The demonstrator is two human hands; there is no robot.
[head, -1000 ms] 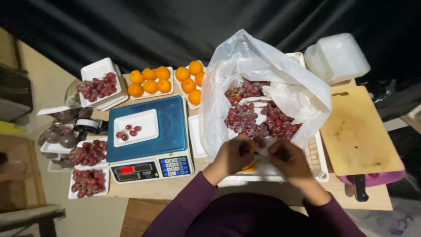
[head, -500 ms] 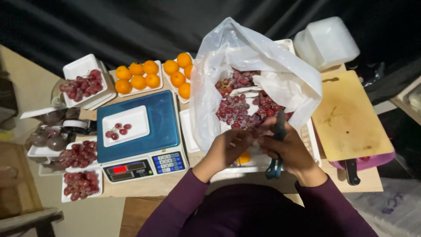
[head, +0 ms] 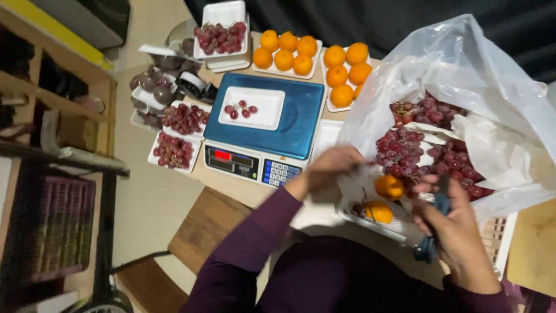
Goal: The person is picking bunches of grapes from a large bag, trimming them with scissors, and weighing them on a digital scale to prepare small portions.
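Note:
My left hand (head: 336, 168) grips the near edge of a big clear plastic bag (head: 463, 75) full of red grapes (head: 405, 153). In my right hand (head: 457, 229) are blue-handled scissors (head: 431, 243), held just below the grapes. Two oranges (head: 388, 186) lie in front of the bag between my hands. A blue digital scale (head: 272, 130) to the left carries a white tray (head: 252, 108) with a few loose grapes.
White trays of oranges (head: 286, 52) stand behind the scale. Several trays of red grapes (head: 174, 150) sit at the table's left edge and back left. A wooden cutting board (head: 536, 249) lies at the far right. Wooden shelving (head: 52, 116) stands left of the table.
The view has swung left and closer. My left hand moved out to the bag's near edge while my right hand, with the scissors, dropped lower right.

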